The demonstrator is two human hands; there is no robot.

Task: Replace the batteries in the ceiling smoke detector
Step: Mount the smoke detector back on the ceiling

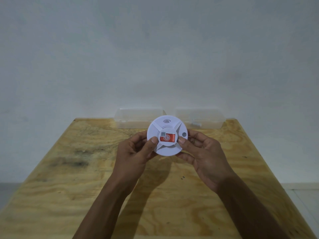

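Both hands clamp the round white smoke detector (167,135) between them, lifted clear of the table (86,178). The left hand (136,152) holds its left edge, thumb pressed flat on the front face beside the centre disc, the other fingers curled behind the body and hidden by it. The right hand (205,152) holds the right edge the same way: thumb tip on the face next to the red label (168,137), fingers wrapped under and behind. Each grip is closed firmly on the detector, one on each side.

The face turned to the camera shows four raised spokes, a small code sticker touching the red label at its upper left, a curved-line sound mark near the top rim and a grey round button (184,134) just above the right thumb.

Directly beyond the grip, at the far edge of the table against the grey wall (155,49), stand two clear plastic boxes side by side. The left box (131,119) and the right box (207,119) are each partly covered by the detector's upper rim, so their inner ends cannot be seen. Something small and pale lies in the right box; what it is cannot be told.

Below the grip the plywood surface is bare, with dark stains off to the left and a small dark knot (183,177) near the right wrist
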